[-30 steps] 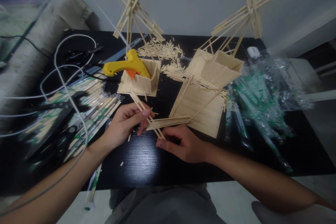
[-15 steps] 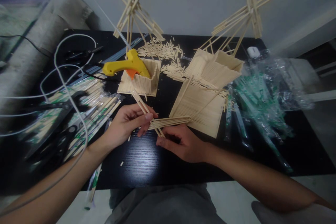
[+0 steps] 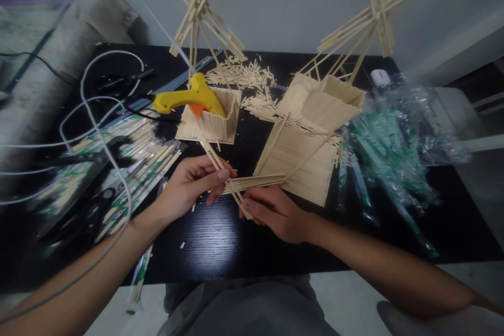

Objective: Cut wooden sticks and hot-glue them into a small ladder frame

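Between thumb and fingers, my left hand (image 3: 197, 181) pinches a slim bundle of wooden sticks (image 3: 214, 156) that slants down toward me. Its near end is gripped by my right hand (image 3: 275, 212), thumb on top. Crossing under that bundle, a second group of sticks (image 3: 262, 180) runs rightward to a flat panel of sticks (image 3: 311, 168). Whether the two groups are joined cannot be seen. Just beyond my left hand, a yellow glue gun (image 3: 192, 97) rests in a small box built of sticks (image 3: 224, 126).
Packaged chopsticks (image 3: 157, 168) and black-handled scissors (image 3: 104, 199) lie left, with a white cable (image 3: 94, 121) looping over them. Empty-looking plastic wrappers (image 3: 394, 142) heap at right. Cut stick pieces (image 3: 248, 73) pile behind. Stick frameworks (image 3: 200, 5) rise at the back.
My right hand has shifted its grip slightly right, and more of the bundle's near end now sticks out past the fingers. My left hand stays in place.
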The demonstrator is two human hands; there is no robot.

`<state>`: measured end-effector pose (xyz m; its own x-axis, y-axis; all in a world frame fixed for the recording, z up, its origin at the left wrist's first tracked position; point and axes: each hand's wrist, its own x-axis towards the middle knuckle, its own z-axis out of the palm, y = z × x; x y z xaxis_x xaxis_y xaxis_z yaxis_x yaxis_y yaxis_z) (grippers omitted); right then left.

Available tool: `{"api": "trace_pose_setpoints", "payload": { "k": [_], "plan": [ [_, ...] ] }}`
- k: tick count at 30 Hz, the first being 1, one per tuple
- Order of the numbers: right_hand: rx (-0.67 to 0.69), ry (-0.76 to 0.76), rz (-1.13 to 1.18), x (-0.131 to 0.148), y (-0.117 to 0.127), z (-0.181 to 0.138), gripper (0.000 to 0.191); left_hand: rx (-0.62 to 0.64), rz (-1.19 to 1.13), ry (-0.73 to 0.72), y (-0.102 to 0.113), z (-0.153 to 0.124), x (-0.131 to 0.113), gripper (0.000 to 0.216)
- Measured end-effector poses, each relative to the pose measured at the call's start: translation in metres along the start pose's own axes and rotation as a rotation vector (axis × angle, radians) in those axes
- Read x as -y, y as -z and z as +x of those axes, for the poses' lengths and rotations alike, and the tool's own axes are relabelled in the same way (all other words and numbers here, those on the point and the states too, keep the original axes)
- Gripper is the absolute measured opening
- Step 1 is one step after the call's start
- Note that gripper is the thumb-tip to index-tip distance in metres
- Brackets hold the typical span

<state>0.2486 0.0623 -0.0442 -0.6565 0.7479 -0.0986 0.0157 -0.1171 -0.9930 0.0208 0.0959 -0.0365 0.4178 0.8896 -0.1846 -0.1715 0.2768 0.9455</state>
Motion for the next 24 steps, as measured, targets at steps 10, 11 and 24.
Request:
{"api": "trace_pose_setpoints", "payload": {
  "k": [10,11,24],
  "plan": [
    [-0.019,-0.02,-0.004,0.0031,0.0003,0.0007,0.042,0.017,0.013,-0.013,0.0019,-0.0006,0.0035,0.019],
    [-0.025,-0.023,-0.009,0.0033,0.0001,0.0006,0.04,0.019,0.012,-0.016,0.0023,-0.0005,0.0037,0.018],
    [-0.049,0.0,0.042,-0.0016,-0.0039,0.0004,0.024,0.018,-0.02,-0.022,0.0078,-0.0008,0.0048,0.01]
  ]
}}
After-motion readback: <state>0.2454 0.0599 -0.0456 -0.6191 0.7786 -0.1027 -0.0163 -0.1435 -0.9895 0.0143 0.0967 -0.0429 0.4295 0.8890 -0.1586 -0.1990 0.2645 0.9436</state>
